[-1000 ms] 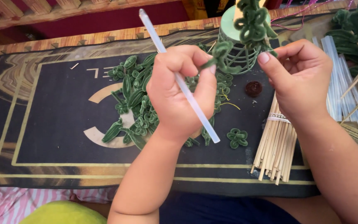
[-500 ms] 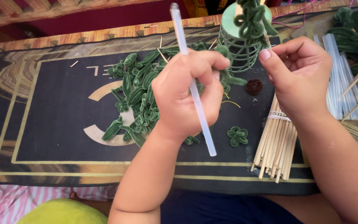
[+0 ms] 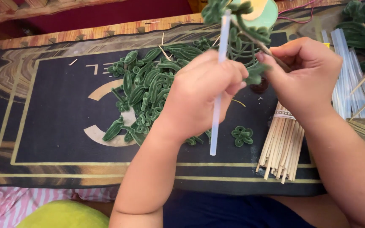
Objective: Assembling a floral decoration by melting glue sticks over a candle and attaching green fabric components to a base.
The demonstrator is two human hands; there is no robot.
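My left hand (image 3: 201, 95) grips a long translucent white stick (image 3: 215, 126), held nearly upright over the dark mat. My right hand (image 3: 307, 74) pinches a thin wooden stick wrapped with green fuzzy leaf shapes (image 3: 250, 31), and the two hands meet at the wrapped stem. Under the left hand lies a heap of green fuzzy leaves (image 3: 144, 90). A small green flower shape (image 3: 242, 136) rests on the mat between my forearms.
A tied bundle of wooden sticks (image 3: 281, 145) lies under my right wrist. Several translucent sticks (image 3: 347, 71) lie at the right. A green wire-framed cylinder (image 3: 260, 12) stands at the back. The dark mat with gold lines (image 3: 43, 126) covers the floor.
My left hand has swung the translucent stick from a slant to nearly upright and moved right, closer to my right hand. The view has drawn closer to the hands.
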